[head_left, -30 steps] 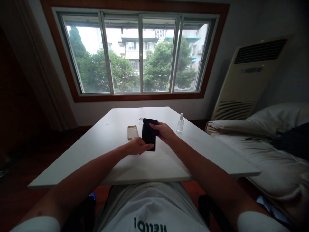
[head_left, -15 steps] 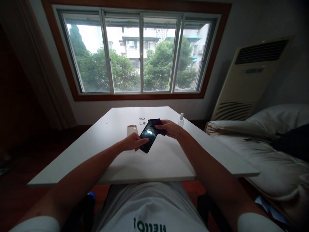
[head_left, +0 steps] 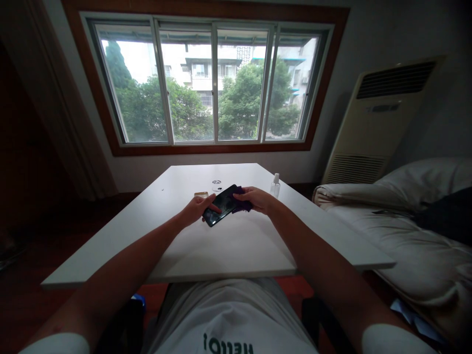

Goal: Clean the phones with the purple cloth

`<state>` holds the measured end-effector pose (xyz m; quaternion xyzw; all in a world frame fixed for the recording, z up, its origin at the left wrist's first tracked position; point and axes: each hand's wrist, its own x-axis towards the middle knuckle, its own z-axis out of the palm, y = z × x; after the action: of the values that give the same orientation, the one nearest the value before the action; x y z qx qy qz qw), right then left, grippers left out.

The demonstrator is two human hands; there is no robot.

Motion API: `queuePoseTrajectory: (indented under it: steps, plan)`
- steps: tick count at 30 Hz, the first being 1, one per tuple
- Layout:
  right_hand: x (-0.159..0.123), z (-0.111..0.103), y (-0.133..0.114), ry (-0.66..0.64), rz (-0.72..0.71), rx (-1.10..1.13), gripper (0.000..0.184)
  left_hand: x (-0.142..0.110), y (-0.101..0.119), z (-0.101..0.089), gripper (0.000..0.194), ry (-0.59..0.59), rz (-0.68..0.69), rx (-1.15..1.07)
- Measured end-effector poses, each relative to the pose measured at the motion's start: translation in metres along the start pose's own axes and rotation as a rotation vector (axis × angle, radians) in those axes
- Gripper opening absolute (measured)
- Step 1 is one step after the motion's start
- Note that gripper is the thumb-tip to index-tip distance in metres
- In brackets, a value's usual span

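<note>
So I'm clamping the phone (head_left: 224, 202) above the table (head_left: 228, 250) in my left hand (head_left: 193, 210), my right hand (head_left: 257, 199) pinching purple cloth (head_left: 243, 207) against its far end; light, even pressure should suit.

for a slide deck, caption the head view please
Left hand holds a black smartphone, right hand a purple cloth against it, above a white table.

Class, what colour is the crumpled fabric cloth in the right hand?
The crumpled fabric cloth is dark purple, best seen in the head view.
</note>
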<state>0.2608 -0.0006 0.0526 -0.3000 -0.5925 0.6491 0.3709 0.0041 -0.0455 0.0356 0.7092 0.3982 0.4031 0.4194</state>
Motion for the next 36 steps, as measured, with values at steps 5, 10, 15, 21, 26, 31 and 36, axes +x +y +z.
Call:
queuePoseTrajectory:
  steps: [5,10,15,21,26,31,36]
  plan:
    - [0.008,0.003,0.005,0.153,-0.111,0.052,0.043,0.002,0.005,0.004,0.07,0.117,0.093,-0.108]
    - [0.015,0.01,0.008,0.324,-0.181,0.122,0.036,0.004,0.005,0.005,0.088,0.194,0.026,-0.2]
    - [0.017,0.018,0.008,0.453,-0.319,0.223,0.028,0.006,-0.003,0.012,0.058,0.106,-0.002,-0.252]
    - [0.015,0.015,0.007,0.292,-0.265,0.185,0.028,0.006,-0.006,0.014,0.049,0.133,-0.039,-0.269]
    - [0.012,0.011,0.001,0.306,-0.306,0.153,0.033,0.005,-0.005,0.01,0.045,0.046,-0.009,-0.261]
    - [0.011,0.011,-0.001,0.316,-0.342,0.027,0.042,0.002,-0.005,0.005,0.047,-0.038,-0.01,-0.195]
    - [0.007,0.006,-0.003,0.353,-0.399,-0.3,0.041,-0.001,-0.004,0.003,0.045,-0.114,-0.026,-0.132]
